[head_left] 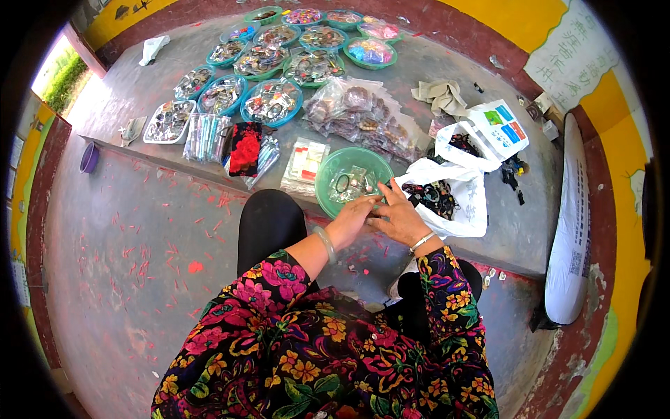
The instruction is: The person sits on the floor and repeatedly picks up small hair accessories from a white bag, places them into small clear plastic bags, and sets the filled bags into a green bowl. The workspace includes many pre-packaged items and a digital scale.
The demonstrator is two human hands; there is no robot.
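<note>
A green plastic basin [325, 173] stands at the edge of a raised concrete platform, holding several small clear packets [351, 184], one with a dark ring-shaped item inside. My left hand [353, 218] and my right hand [403, 218] meet over its near right rim, fingertips close together. Both hands look closed in a pinch, and what lies between the fingers is too small to make out. Just right of my right hand sits an open white plastic bag [469, 204] filled with dark, tangled small items [434, 199]. Flat packets in a stack [305, 165] lie left of the basin.
Clear bags of brownish beads [366, 112] lie beyond the basin. Several bowls of small packaged goods, including a blue one [272, 103], crowd the far left. A second white bag [499, 133] and a beige cloth [441, 96] are at right. A long white sack [567, 230] leans nearby.
</note>
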